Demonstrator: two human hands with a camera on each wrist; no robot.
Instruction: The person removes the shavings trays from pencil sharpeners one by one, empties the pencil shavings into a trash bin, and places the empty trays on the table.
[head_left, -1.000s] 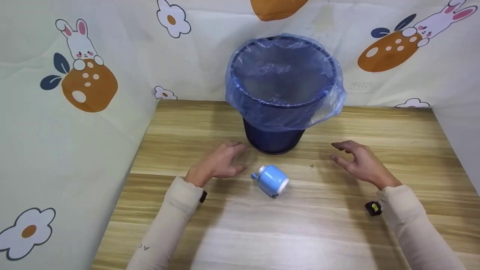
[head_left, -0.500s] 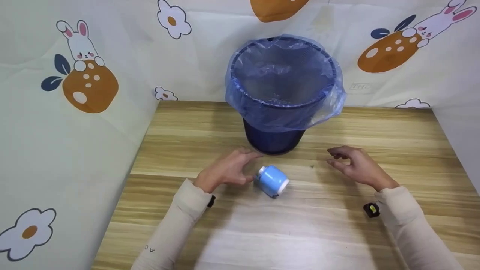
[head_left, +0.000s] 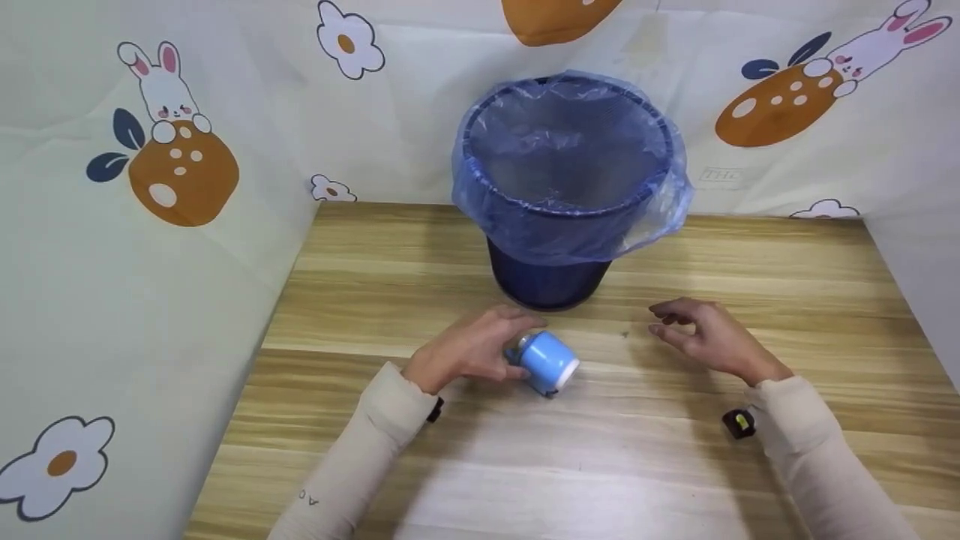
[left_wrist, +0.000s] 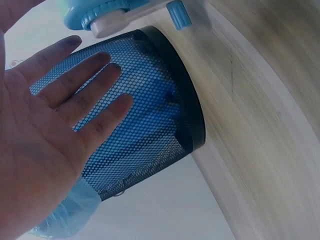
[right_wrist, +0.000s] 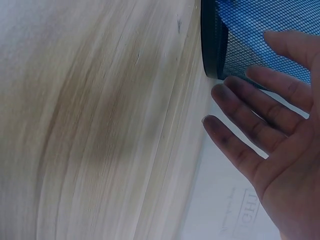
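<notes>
Mesh bin, blue bag inside; before it, left hand beside blue object; front-right, right hand; both hands' fingers apart.

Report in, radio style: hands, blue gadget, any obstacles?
Left hand open at blue gadget; right hand open, holding nothing. Gadget on table. Bin beyond, not blocking.

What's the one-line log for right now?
left hand: beside blue object; right hand: holds nothing; blue object: on table; lined bin: upright behind object
</notes>
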